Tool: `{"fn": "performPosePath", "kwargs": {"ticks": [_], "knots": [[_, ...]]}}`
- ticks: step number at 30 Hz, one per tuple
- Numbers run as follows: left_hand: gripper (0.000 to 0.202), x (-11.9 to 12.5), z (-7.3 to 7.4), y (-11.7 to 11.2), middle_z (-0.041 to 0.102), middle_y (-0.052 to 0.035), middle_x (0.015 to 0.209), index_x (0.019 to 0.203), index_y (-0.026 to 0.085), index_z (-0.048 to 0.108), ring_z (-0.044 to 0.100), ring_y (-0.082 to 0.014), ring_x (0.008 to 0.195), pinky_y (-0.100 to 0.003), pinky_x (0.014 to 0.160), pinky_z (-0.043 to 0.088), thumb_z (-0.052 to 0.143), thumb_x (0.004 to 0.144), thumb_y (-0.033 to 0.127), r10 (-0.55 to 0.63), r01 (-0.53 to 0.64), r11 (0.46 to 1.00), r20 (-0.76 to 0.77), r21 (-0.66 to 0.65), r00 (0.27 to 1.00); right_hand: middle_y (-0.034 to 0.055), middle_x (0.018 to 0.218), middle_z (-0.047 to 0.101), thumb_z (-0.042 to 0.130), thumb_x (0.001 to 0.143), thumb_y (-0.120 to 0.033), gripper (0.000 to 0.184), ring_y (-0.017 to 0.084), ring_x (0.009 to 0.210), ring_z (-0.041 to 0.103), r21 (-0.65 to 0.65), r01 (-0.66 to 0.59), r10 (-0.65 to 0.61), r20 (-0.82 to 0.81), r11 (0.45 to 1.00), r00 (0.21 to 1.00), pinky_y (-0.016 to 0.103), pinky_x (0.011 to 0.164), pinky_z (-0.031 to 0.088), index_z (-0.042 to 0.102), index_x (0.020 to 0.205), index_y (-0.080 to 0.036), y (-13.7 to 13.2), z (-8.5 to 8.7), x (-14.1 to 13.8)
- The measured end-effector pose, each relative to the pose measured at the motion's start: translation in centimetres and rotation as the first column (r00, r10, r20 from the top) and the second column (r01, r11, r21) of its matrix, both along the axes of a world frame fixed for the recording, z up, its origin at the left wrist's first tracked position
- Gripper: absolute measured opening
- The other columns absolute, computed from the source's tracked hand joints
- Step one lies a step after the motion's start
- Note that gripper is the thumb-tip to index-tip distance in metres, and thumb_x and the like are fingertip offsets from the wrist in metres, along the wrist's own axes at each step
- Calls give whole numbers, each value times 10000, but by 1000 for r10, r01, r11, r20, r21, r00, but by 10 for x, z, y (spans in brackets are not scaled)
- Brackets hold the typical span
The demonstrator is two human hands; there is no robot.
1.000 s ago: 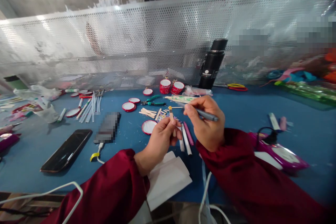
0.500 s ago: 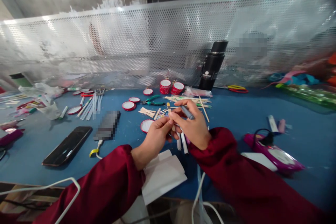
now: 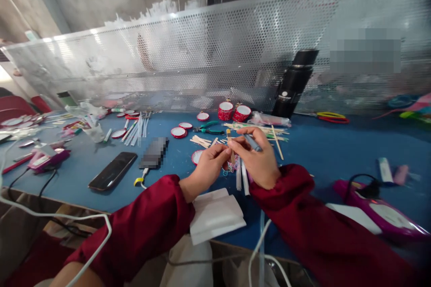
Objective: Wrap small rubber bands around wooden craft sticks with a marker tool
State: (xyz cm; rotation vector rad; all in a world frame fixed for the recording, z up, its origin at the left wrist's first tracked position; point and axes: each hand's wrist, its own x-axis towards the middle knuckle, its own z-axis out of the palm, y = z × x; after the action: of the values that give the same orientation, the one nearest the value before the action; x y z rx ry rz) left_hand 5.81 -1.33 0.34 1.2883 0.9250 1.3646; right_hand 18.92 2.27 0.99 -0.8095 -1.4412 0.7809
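Observation:
My left hand [image 3: 209, 168] pinches a small wooden craft stick [image 3: 229, 136] that stands upright between its fingers. My right hand [image 3: 257, 157] is closed round a grey pen-like tool [image 3: 252, 141] and its fingertips touch the same stick. Both hands meet above the blue table [image 3: 313, 152], over a red-rimmed round lid [image 3: 196, 157] and white and pink sticks [image 3: 241, 178]. Dark red sleeves cover both arms.
A black flask [image 3: 293, 84] stands at the back by a perforated metal screen [image 3: 202, 54]. Red drums [image 3: 225, 110], loose wooden sticks [image 3: 266, 128], green pliers [image 3: 208, 128], a phone [image 3: 112, 171], white folded paper [image 3: 217, 215] and purple glue guns [image 3: 380, 208] lie around. White cables [image 3: 90, 251] hang at the near edge.
My right hand has come in from the right to meet the left at the stick. The camera has swung left, showing more of the left table.

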Motion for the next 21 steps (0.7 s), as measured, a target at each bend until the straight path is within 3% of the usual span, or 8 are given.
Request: {"fn": "performPosePath", "kwargs": {"ticks": [12, 17, 21], "knots": [[453, -3, 0, 4, 539, 44, 623, 740, 168, 567, 461, -79, 548, -222, 531, 334, 784, 722, 565, -44, 44, 999, -3, 3, 999, -25, 755, 726, 754, 738, -343, 328, 192, 708, 718, 15, 6, -7, 62, 1000, 998, 335, 699, 557, 556, 980, -244, -1, 2, 0], [378, -5, -2, 6, 578, 29, 676, 767, 176, 545, 483, -71, 540, -209, 512, 318, 733, 792, 503, 36, -34, 999, 55, -34, 998, -3, 788, 739, 700, 825, -361, 238, 209, 745, 727, 142, 132, -147, 99, 981, 984, 361, 743, 550, 569, 988, -248, 1, 12, 8], [282, -7, -3, 7, 624, 25, 721, 861, 193, 533, 483, -66, 513, -202, 495, 303, 688, 842, 428, 85, -76, 995, 126, -70, 988, 24, 798, 753, 576, 931, -334, 115, 223, 780, 738, 297, 256, -311, 155, 920, 938, 365, 763, 542, 591, 1000, -244, 9, 29, 31]]}}
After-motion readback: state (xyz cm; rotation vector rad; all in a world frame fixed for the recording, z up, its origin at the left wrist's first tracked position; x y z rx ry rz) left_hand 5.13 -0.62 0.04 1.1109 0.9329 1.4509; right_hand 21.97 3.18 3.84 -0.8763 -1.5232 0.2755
